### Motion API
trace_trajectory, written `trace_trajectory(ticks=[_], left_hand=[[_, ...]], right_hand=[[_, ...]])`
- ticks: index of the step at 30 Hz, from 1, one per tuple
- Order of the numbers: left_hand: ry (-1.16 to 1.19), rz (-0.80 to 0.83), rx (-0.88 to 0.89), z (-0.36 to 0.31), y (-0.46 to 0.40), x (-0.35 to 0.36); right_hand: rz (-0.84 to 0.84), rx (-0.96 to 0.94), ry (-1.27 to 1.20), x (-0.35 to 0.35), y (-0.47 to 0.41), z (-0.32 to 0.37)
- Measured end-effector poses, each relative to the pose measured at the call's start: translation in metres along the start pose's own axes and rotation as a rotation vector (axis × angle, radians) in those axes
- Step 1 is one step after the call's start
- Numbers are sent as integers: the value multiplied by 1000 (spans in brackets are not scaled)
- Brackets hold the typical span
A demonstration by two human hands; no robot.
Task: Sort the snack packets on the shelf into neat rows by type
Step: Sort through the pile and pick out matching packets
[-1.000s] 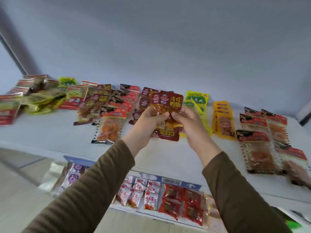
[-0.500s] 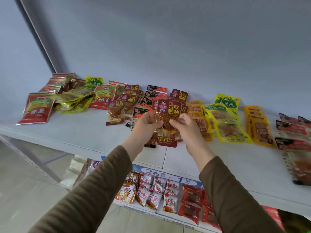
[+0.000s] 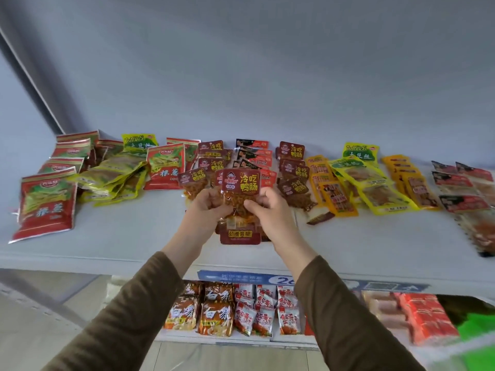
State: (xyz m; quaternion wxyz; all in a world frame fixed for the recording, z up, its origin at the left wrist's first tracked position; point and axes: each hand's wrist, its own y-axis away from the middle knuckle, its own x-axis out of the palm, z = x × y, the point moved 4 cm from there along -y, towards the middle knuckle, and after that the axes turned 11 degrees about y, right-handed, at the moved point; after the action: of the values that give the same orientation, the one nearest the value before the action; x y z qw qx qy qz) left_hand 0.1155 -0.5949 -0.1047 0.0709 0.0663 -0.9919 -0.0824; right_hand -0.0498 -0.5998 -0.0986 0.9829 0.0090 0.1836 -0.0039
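Matte white shelf [image 3: 112, 236], glossy rectangular packet [image 3: 240, 183]

A shop aisle: a white shelf [image 3: 112, 236] carries many sealed snack packets [image 3: 345, 183] against a plain wall, with a blue price strip [image 3: 241, 276] on its front edge and instant noodles [image 3: 214, 314] stocked on the tier below.
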Motion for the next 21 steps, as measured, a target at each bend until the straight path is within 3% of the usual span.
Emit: trace_trajectory(ticks=[5, 11, 21], left_hand=[[-2, 50, 3, -3, -6, -33], [10, 6, -23, 4, -20, -74], [-175, -48, -55, 10, -61, -114]], right_hand=[[-42, 3, 34, 32, 6, 9], [-87, -37, 229, 69, 1, 16], [-171, -114, 618, 115, -23, 35]])
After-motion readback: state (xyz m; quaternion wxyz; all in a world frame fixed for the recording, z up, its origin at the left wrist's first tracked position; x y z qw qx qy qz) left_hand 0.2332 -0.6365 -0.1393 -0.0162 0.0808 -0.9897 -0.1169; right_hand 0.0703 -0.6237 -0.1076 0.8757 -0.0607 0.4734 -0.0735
